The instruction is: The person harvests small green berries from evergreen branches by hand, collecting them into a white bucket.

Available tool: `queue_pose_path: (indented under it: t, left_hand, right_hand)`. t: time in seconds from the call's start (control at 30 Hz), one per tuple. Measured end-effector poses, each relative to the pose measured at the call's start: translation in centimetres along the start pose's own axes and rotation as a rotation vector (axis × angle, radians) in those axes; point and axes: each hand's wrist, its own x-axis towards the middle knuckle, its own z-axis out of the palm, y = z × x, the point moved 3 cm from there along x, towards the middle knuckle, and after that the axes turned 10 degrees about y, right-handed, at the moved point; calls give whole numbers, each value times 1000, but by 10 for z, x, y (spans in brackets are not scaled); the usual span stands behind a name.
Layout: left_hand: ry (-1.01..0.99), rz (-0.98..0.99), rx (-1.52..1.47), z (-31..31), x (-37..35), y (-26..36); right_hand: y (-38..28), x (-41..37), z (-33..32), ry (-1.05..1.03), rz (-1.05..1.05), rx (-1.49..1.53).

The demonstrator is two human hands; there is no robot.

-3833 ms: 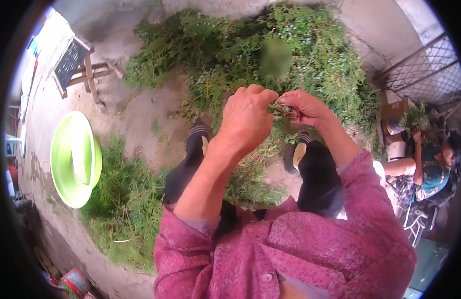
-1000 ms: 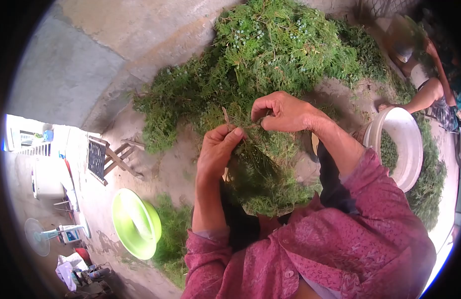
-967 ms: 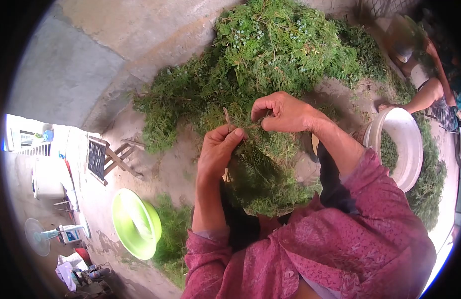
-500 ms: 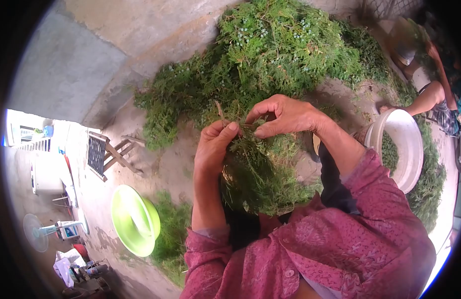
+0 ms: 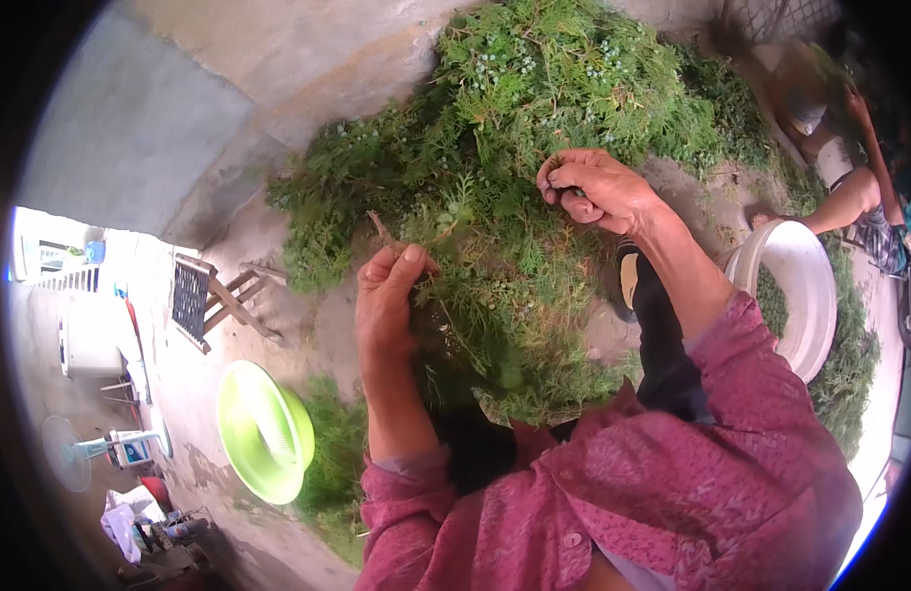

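Note:
My left hand (image 5: 385, 305) is closed, thumb over fingers, around the brown woody stem of a leafy evergreen branch (image 5: 379, 229). The stem's bare end sticks up above the thumb, and green sprays hang below the fist. Farther up and to the right, my right hand (image 5: 605, 189) has its fingers curled in, apart from the branch. Whatever may be inside those fingers is hidden. Behind both hands lies a large heap of evergreen cuttings (image 5: 574, 84) dotted with pale bluish berries. Loose greenery (image 5: 534, 384) also covers the ground between my legs.
To the right stands a white bucket (image 5: 812, 305) with green bits inside. A lime-green basin (image 5: 241, 443) is at lower left, near a folding stool (image 5: 214, 300) and a fan (image 5: 66, 453). Another person's leg (image 5: 840, 202) shows at upper right.
My hands have moved apart: the right went up and right, its fingers curling in. My left shifted left and slightly down, still gripping the branch.

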Motion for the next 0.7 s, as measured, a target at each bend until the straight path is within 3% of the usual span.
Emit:
queue_pose_path:
  t: [0.03, 0.1, 0.7]
  left_hand:
    - [6, -2, 2, -1, -1, 1]
    - [17, -46, -36, 2, -1, 2]
    - [-58, -168, -211, 8, 7, -11]
  right_hand:
    - [0, -4, 5, -52, 31, 170]
    - [3, -7, 18, -112, 88, 170]
    - [8, 4, 52, -294, -84, -4]
